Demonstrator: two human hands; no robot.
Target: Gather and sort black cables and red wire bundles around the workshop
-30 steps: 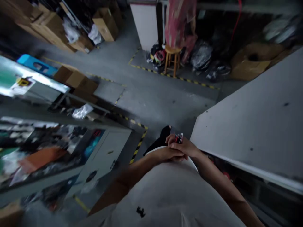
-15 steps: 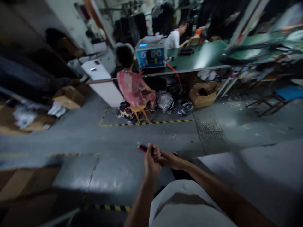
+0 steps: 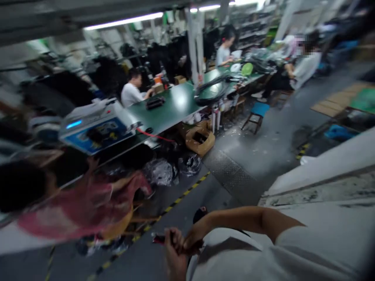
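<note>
My left hand (image 3: 174, 248) is closed low in the middle of the view. A narrow red-and-black object (image 3: 158, 239) sticks out of its left side, with something shiny and clear at the tip; its exact kind is too blurred to tell. My right hand (image 3: 193, 236) touches the left one, its fingers curled and pointing down. Dark reddish material shows beneath those fingers, and I cannot tell whether it is part of the same object. Both hands are in front of my light shirt, above the floor.
A person in red sits on a wooden stool (image 3: 118, 228) at left. Beyond, a blue-and-white machine (image 3: 96, 130) stands on a long green table (image 3: 164, 115) where other people work. A cardboard box (image 3: 200, 142), plastic bags (image 3: 159, 171) and a blue stool (image 3: 259, 109) are on the floor. A white surface rises at right.
My view has swung right and up, and the seated person and machine now appear nearer at left. More of the table and workers shows. Both hands stay together, with the red-and-black object still held.
</note>
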